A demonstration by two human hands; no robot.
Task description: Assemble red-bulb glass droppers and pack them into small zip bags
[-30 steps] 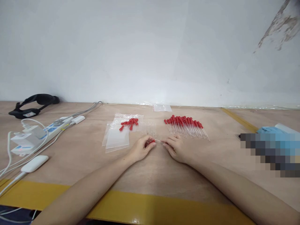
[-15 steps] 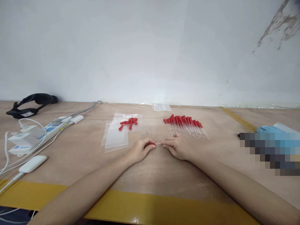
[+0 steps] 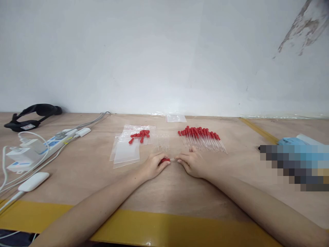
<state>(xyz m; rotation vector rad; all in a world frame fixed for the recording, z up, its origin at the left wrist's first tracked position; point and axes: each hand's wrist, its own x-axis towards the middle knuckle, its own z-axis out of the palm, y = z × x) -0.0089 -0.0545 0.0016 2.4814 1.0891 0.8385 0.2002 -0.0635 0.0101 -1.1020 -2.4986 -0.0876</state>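
Left hand (image 3: 155, 167) is pinching one red bulb (image 3: 166, 160) between thumb and fingers; right hand (image 3: 192, 163) is gripping one thin clear tube (image 3: 172, 159), its far end hiding in the fingers. Bulb and tube are lying in line between the hands, low over the wooden table (image 3: 164, 195); how deeply they are joining, cannot tell. Risks, my judgement: pressing off-axis could be bending or cracking the tube; a slackening left pinch could be letting the bulb slip; a straying right finger, resting near the red-topped droppers (image 3: 204, 131), could be knocking their row askew. Counting: one bulb and one tube in hand; roughly ten loose bulbs (image 3: 142, 140), some overlapping; loose tubes (image 3: 161, 141) blurring together, perhaps eight; droppers overlapping, around twenty, exact number not showing. At least three clear bags (image 3: 125, 154) are lying left; one small bag (image 3: 176, 118) is lying by the wall.
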